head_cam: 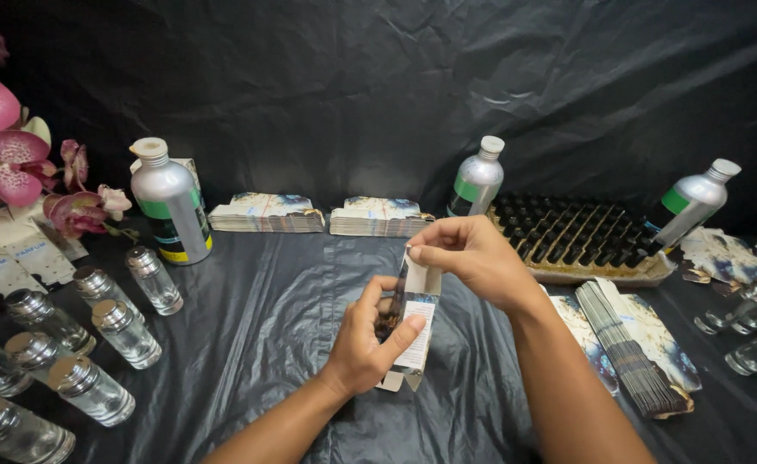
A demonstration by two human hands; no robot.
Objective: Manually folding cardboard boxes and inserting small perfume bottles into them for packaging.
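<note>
glass bottles (95, 344): stood at table's left edge, silver caps on
left hand (368, 344): fingers clamped round small carton (413, 331), held upright above black sheet (267, 318)
right hand (473, 253): fingertips pinched carton's top flap
tray (580, 241): behind right hand, full of dark vials

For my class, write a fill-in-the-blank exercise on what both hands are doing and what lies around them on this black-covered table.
1. Both hands hold one small carton box; the right hand pinches its ____ flap.
2. The left hand grips the box around its ____.
3. The clear glass bottles on the left have ____ caps.
4. The tray of small dark vials stands between two ____ canisters.

Missing words: top; middle; silver; metal
</note>
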